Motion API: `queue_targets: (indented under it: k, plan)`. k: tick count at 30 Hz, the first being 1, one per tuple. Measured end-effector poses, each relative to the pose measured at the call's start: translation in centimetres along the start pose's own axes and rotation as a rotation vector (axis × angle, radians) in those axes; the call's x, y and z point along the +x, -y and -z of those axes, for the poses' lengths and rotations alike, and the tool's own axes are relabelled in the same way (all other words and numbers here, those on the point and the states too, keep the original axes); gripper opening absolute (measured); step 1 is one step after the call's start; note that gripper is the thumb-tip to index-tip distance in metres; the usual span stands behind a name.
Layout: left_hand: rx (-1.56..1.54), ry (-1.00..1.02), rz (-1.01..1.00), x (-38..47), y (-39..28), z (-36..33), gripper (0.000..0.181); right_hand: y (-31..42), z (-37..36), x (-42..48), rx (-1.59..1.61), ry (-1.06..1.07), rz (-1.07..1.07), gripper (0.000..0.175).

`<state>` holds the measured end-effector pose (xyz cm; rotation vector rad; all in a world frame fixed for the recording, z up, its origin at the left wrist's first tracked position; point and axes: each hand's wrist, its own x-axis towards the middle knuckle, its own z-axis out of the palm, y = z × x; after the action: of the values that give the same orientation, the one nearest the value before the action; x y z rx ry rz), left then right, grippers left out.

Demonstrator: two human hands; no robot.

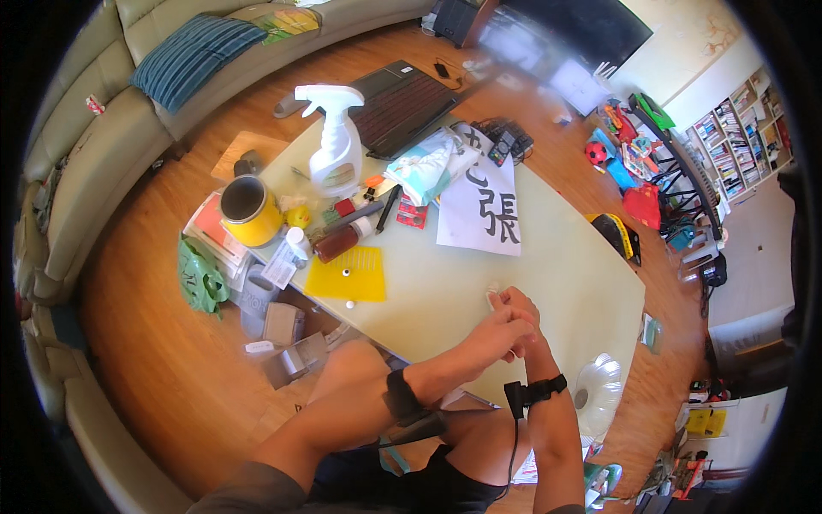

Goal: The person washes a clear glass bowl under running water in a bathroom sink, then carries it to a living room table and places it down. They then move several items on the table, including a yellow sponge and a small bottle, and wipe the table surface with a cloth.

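My left hand crosses over my right hand above the near part of the pale table. The two touch and their fingers overlap, so I cannot see whether anything is between them. Just past the fingertips a small whitish scrap shows, partly hidden. A black strap goes round my left wrist, and another strap with a cable is on my right. To the left lies a yellow plastic sheet with a notched edge, with a small white ball near it.
A white spray bottle, yellow mug, brown bottle and laptop stand farther back. Paper with brush characters lies beyond my hands. A clear scalloped dish sits at right. Boxes crowd the floor at left.
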<state>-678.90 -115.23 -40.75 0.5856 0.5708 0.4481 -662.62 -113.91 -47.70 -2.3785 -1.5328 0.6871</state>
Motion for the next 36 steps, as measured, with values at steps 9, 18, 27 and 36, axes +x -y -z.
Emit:
queue_targets:
  k: [9,18,27,36]
  plan:
    - [-0.004,-0.135,-0.173,-0.2,-1.2,1.3,0.025,4.8,-3.5,8.6,1.397,0.347,-0.433,0.023]
    - [-0.066,-0.32,-0.404,0.5,-0.4,0.9,0.024,-0.7,10.5,-5.1,1.317,-0.327,-0.082,0.03]
    - [-0.215,0.336,-0.042,-2.1,3.2,-2.7,0.054,-8.1,15.0,-26.8,0.974,-0.441,0.083,0.03]
    - [0.279,0.025,-0.225,-10.7,7.6,-2.7,0.033,-11.0,8.2,-32.6,0.971,0.308,0.275,0.053]
